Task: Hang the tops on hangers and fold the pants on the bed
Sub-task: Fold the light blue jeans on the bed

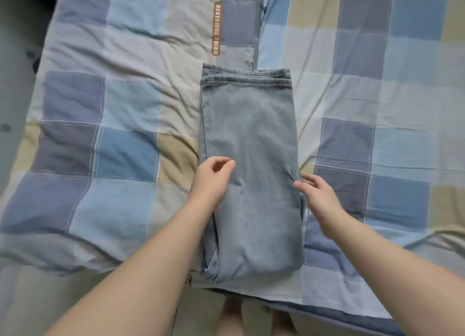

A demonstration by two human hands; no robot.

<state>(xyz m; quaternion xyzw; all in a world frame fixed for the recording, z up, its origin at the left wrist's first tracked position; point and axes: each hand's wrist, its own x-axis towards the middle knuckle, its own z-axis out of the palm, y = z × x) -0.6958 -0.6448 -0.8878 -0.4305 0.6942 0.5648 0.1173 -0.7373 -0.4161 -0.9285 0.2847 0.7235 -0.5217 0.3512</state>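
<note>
A pair of light blue jeans (251,159) lies folded into a long narrow strip down the middle of the bed, its hems stacked at the far end. My left hand (214,178) sits at the strip's left edge, fingers loosely curled, thumb and fingertips close together over the denim. At the right edge my right hand (317,197) has its fingers stretched toward the fabric, touching the side of the fold. Neither hand lifts the jeans.
The checked blue, grey and beige bedcover (113,134) is wrinkled, with an orange printed label (216,28) beyond the jeans. The bed's near edge (327,308) runs below the jeans; pale floor (17,83) shows at the left, my feet below.
</note>
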